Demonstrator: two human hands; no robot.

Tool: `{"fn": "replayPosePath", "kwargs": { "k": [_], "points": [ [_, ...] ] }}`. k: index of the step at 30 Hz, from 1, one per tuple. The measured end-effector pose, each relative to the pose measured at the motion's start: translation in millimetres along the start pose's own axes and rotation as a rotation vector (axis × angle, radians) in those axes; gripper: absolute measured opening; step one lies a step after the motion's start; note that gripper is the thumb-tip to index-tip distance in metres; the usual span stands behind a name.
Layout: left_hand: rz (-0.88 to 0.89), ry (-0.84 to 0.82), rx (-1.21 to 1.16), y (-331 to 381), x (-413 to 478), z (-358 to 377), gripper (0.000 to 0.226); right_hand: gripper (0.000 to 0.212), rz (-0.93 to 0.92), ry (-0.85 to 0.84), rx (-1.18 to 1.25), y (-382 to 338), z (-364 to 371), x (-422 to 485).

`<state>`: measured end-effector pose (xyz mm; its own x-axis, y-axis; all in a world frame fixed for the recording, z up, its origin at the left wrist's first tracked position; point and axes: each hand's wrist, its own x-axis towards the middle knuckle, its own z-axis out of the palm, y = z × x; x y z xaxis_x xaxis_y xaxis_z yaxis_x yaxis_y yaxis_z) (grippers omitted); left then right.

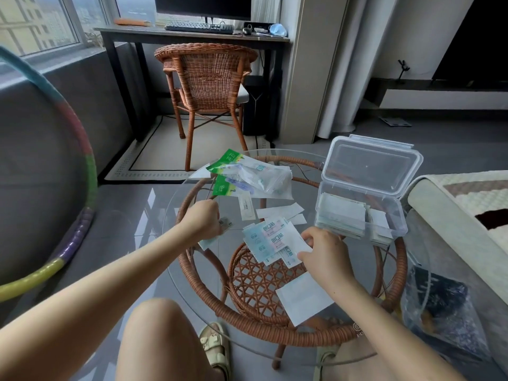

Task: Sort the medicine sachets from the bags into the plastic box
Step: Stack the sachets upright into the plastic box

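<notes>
**Sachets out, box open**

Your left hand [204, 219] is curling its fingers round a small sachet [226, 224]. Your right hand [322, 250] is pinching a white sachet [305, 244] at the pile [268, 240] lying mid-table [209, 287]. The box [398, 218], lid up, is sitting just right of the pile, holding stacked sachets. The bags [255, 178] are lying beyond.

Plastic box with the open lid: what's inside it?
The box holds two stacks of pale sachets, one larger. Only the top ones and some edges show; the rest are covered.
</notes>
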<state>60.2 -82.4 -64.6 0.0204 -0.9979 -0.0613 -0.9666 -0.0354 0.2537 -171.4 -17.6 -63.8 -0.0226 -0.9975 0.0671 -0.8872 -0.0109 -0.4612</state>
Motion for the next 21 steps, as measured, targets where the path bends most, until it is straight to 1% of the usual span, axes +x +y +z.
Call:
{"fn": "replayPosePath", "kwargs": {
  "k": [2, 4, 6, 8, 9, 10, 11, 12, 13, 15, 16, 18, 21],
  "points": [
    [-0.037, -0.043, -0.012, 5.1, 1.0, -2.5, 0.026, 0.021, 0.001, 0.024, -0.017, -1.4, -2.6, -0.2],
    [-0.086, -0.053, -0.137, 9.8, 6.8, -9.8, 0.021, 0.015, 0.003, 0.04, -0.021, -1.0, -5.5, 0.1],
    [-0.169, -0.016, -0.393, 18.0, 19.9, -17.6, 0.016, 0.007, 0.009, 0.052, -0.004, 0.6, -9.6, 0.9],
    [-0.298, -0.028, -0.736, 32.6, 32.0, -23.3, 0.016, 0.005, 0.018, 0.063, 0.016, 2.0, -13.6, 1.3],
    [-0.35, -0.031, -0.842, 39.3, 37.9, -23.5, 0.016, 0.007, 0.025, 0.068, 0.03, 2.6, -15.4, 1.5],
    [-0.376, -0.027, -0.873, 45.5, 42.9, -21.9, 0.016, 0.008, 0.035, 0.072, 0.046, 3.2, -17.1, 1.7],
    [-0.388, -0.023, -0.856, 51.2, 46.7, -18.9, 0.017, 0.01, 0.043, 0.081, 0.062, 4.1, -18.8, 2.1],
    [-0.39, -0.013, -0.787, 56.1, 48.5, -15.4, 0.017, 0.01, 0.052, 0.089, 0.076, 5.0, -20.4, 2.5],
    [-0.378, 0.004, -0.669, 58.8, 49.4, -11.3, 0.018, 0.01, 0.056, 0.095, 0.09, 6.0, -21.9, 3.0],
    [-0.352, 0.04, -0.394, 61.6, 50.7, -3.5, 0.03, 0.007, 0.06, 0.108, 0.113, 8.4, -26.1, 3.9],
    [-0.34, 0.052, -0.299, 62.8, 50.2, -1.1, 0.034, 0.005, 0.059, 0.116, 0.125, 8.8, -29.4, 4.0],
    [-0.321, 0.073, -0.193, 67.2, 50.6, 2.1, 0.027, 0.005, 0.045, 0.142, 0.164, 10.1, -36.3, 4.4],
    [-0.307, 0.106, -0.133, 74.7, 52.2, 5.9, 0.016, 0.006, 0.032, 0.145, 0.271, 10.3, -43.8, 5.0]
  ]
}}
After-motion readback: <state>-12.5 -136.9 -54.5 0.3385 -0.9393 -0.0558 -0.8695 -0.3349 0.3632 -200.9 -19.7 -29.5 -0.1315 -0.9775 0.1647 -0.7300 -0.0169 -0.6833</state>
